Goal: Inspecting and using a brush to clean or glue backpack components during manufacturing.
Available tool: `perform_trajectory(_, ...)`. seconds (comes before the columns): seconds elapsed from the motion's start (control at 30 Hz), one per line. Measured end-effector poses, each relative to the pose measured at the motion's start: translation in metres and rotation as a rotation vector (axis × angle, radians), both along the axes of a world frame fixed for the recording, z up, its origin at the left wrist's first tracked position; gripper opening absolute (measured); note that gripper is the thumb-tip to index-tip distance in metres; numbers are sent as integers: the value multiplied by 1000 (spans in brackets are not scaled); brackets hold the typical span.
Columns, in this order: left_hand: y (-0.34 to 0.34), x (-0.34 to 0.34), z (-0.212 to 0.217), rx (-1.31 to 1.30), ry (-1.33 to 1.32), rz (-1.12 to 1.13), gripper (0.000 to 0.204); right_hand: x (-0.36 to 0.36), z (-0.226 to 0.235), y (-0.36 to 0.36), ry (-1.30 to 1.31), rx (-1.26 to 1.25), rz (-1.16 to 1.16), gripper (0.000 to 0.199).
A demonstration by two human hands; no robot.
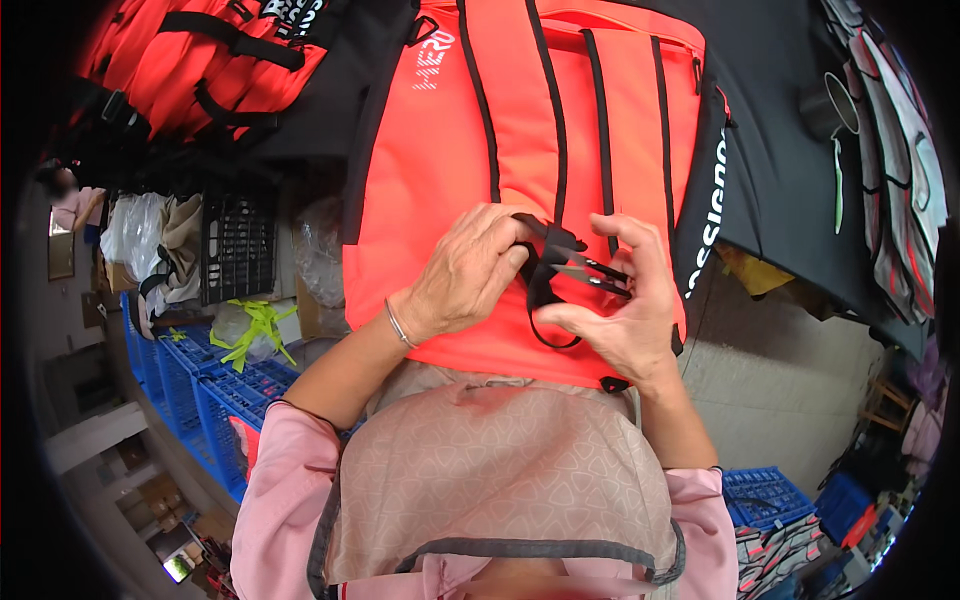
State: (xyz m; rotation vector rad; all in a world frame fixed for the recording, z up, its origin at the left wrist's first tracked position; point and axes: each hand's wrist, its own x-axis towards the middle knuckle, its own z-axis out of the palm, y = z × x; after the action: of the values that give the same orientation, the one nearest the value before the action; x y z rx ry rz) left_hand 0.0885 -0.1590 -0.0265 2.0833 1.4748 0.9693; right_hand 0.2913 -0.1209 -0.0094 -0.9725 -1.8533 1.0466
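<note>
A bright orange-red backpack [420,170] with black edging lies before me, its two padded shoulder straps [527,110] facing up. Over its lower part, my left hand [462,272] pinches a black webbing strap [541,290] between thumb and fingers. The webbing hangs in a loop between both hands. My right hand [640,310] curls around a black plastic buckle [600,276] with prongs pointing toward its palm. Part of the buckle is hidden by the fingers and webbing, so I cannot tell whether it is joined.
More orange-red bags [190,70] are heaped at the far left. Blue plastic crates [215,385] and a black crate [238,245] stand at the left. On the dark-covered table [770,190] at the right are a metal cup [828,105] and grey fabric pieces [890,170].
</note>
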Motion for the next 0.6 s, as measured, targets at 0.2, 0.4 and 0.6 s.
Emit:
perform_trajectory(0.2,0,-13,3,-288,-262,11,14,-22,-22,17,68,-338,-37,23)
perform_trajectory(0.4,-2,-22,-3,-356,-643,62,22,-25,-24,34,337,-725,87,14)
perform_trajectory(0.6,-14,-35,7,-443,-628,-39,54,-15,5,36,-30,-729,174,14)
